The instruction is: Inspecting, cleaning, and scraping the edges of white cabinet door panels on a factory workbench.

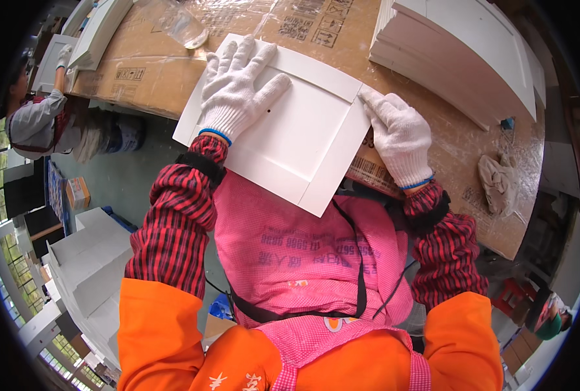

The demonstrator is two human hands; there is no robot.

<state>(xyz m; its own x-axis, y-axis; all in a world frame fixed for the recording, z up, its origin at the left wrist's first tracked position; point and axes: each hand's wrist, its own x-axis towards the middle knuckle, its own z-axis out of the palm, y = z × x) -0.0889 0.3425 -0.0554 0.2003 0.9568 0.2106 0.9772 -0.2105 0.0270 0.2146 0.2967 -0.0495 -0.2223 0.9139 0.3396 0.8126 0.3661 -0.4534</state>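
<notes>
The left hand [237, 88] hides part of the white panel [303, 130], and the upper edge crops a panel stack [466, 42].

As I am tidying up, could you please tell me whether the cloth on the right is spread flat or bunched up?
Bunched up: the cloth lies on the cardboard in a rumpled heap with creases.

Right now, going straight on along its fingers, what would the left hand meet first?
The way looks free past the white panel and over the cardboard, as far as the picture shows; the clear bottle lies left of that line.
</notes>
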